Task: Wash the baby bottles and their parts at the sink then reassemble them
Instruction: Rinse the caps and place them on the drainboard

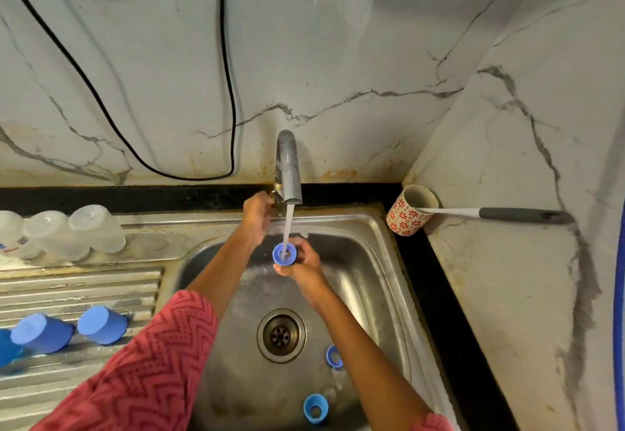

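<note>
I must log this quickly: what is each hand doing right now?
Left hand: grips the handle at the base of the grey metal tap.
Right hand: holds a blue plastic bottle ring under the running water.

A blue collar ring (284,254) sits open end up under the running water. Two more blue rings (333,356) (315,408) lie in the sink basin. Three clear bottles (98,229) and blue caps (101,325) stand upside down on the drainboard.
</note>
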